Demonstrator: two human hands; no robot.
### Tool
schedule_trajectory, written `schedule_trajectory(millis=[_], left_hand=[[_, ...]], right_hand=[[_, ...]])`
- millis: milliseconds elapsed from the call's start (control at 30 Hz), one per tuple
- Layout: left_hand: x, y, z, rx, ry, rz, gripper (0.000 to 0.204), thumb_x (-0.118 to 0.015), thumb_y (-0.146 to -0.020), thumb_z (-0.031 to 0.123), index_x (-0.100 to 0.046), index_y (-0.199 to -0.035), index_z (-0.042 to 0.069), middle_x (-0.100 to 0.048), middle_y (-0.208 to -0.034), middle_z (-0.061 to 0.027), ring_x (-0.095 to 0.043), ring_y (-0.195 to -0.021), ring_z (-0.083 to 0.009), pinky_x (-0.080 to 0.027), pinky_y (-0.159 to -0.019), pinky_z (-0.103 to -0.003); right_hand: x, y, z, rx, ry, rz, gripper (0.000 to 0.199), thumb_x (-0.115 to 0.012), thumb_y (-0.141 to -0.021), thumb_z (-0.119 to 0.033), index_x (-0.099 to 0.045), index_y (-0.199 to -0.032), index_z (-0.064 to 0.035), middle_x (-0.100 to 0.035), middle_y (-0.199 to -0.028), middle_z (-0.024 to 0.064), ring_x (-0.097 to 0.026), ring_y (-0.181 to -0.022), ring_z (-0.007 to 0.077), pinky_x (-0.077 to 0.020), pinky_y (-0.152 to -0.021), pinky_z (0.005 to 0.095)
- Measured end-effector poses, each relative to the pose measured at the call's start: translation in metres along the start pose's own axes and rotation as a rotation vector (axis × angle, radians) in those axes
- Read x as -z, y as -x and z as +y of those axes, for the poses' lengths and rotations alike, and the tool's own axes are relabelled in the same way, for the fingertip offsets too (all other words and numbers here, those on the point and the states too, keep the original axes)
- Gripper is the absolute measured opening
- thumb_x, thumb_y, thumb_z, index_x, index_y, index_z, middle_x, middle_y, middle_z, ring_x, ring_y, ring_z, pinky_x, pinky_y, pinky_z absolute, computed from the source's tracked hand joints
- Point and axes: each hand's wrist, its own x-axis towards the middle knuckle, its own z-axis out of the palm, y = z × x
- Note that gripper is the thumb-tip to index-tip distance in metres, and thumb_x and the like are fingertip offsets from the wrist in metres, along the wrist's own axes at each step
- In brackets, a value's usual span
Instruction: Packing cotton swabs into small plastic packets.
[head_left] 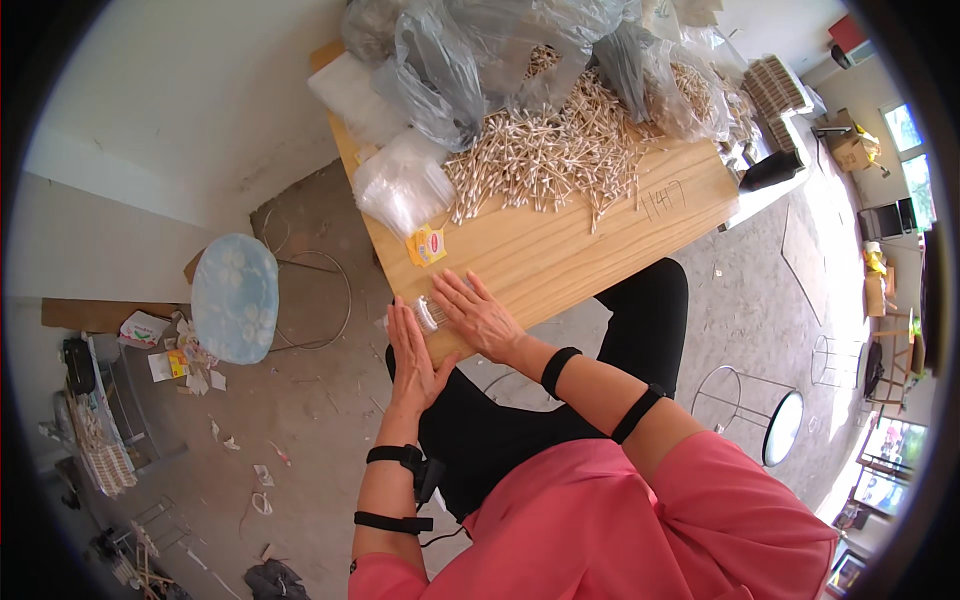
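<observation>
A small clear plastic packet of cotton swabs (430,314) lies at the near left corner of the wooden table (560,250). My right hand (478,315) lies flat on the table with its fingers spread, pressing on the packet's right side. My left hand (410,355) is open and upright at the table's edge, its fingers against the packet's left end. A big heap of loose cotton swabs (560,150) covers the middle of the table beyond my hands.
A stack of empty clear bags (400,185) with a yellow label card (427,245) sits left of the heap. Grey plastic sacks (470,60) fill the table's far side. A pale blue stool (235,297) stands on the dusty floor at left, with a wire-frame stool (780,425) at right.
</observation>
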Motion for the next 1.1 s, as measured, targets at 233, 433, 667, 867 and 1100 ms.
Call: schedule_trajectory(millis=[233,433,667,867,1100], left_hand=[[-0.002,0.001,-0.001,-0.005,0.016,0.016,0.111,-0.074,-0.083,0.028,0.003,-0.157,0.000,0.001,-0.163,-0.0274,-0.002,-0.151,-0.0473,-0.010,-0.122,-0.056],[-0.003,0.002,-0.001,0.003,0.012,0.019,0.114,-0.077,-0.082,0.026,0.004,-0.157,0.000,0.001,-0.163,-0.0272,-0.002,-0.151,-0.0472,-0.009,-0.122,-0.056],[-0.002,-0.001,0.003,0.028,0.026,0.015,0.121,-0.082,-0.077,0.025,0.005,-0.157,0.000,0.001,-0.163,-0.0280,-0.002,-0.151,-0.0475,-0.009,-0.122,-0.057],[-0.002,0.000,0.002,0.008,0.024,0.025,0.122,-0.083,-0.076,0.026,0.005,-0.157,0.000,0.002,-0.163,-0.0283,-0.003,-0.151,-0.0476,-0.010,-0.121,-0.057],[0.000,0.000,0.003,0.013,0.023,0.017,0.122,-0.082,-0.078,0.033,0.004,-0.157,0.000,0.001,-0.163,-0.0287,-0.003,-0.151,-0.0474,-0.010,-0.121,-0.058]], right_hand=[[-0.008,0.000,-0.001,-0.012,-0.060,0.052,0.054,-0.050,-0.100,-0.024,-0.040,-0.147,0.0001,-0.032,-0.159,0.0158,-0.021,-0.152,0.0298,-0.0158,-0.123,0.0464],[-0.008,0.002,-0.004,-0.030,-0.042,0.069,0.056,-0.052,-0.095,-0.022,-0.042,-0.144,0.0021,-0.033,-0.158,0.0173,-0.022,-0.151,0.0313,-0.0164,-0.123,0.0468],[-0.011,0.006,0.002,-0.047,-0.055,0.111,0.057,-0.054,-0.091,-0.019,-0.044,-0.143,0.0038,-0.032,-0.159,0.0190,-0.024,-0.151,0.0331,-0.0182,-0.123,0.0478],[-0.008,0.011,0.008,-0.044,-0.102,0.116,0.058,-0.054,-0.092,-0.018,-0.042,-0.145,0.0034,-0.031,-0.160,0.0185,-0.022,-0.151,0.0328,-0.0180,-0.123,0.0472],[-0.005,0.009,0.011,0.000,-0.108,0.048,0.058,-0.054,-0.095,-0.020,-0.039,-0.147,0.0002,-0.030,-0.160,0.0157,-0.021,-0.152,0.0310,-0.0164,-0.124,0.0467]])
